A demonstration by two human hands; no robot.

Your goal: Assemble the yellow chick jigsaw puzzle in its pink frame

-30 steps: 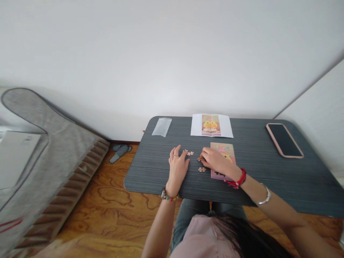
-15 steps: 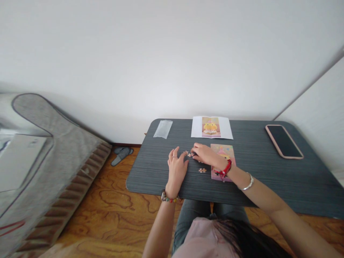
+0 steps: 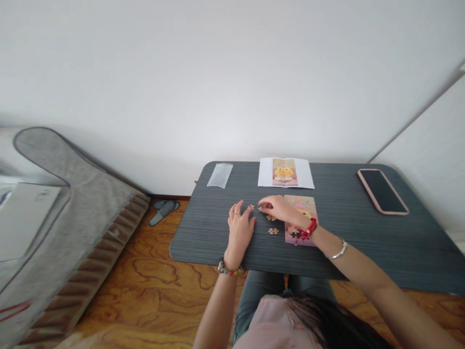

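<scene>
My left hand [image 3: 240, 230] rests on the table with its fingers apart. Its index fingertip is at the edge of a small puzzle piece [image 3: 251, 207]. To the right, my right hand [image 3: 278, 208] has thumb and fingers closed on another puzzle piece [image 3: 260, 209], only partly visible. Below that hand lie a loose puzzle piece [image 3: 271, 218] and, nearer the table's front, a further puzzle piece [image 3: 273, 231]. Under my right wrist is the partly assembled puzzle [image 3: 308, 200], showing a yellow figure on pink, with a dark gap low down; my wrist hides part of it.
The dark table [image 3: 341, 194] has rounded corners and stands against a white wall. A folded reference sheet [image 3: 267, 172] lies at the back. Left of it is a clear plastic bag [image 3: 220, 175]; a phone [image 3: 383, 192] lies far right. Slippers [image 3: 164, 212] are on the floor beside a covered bed [image 3: 90, 203].
My right hand has drawn its puzzle piece slightly away from the one by my left index finger, opening a gap between them. My left hand has hardly moved.
</scene>
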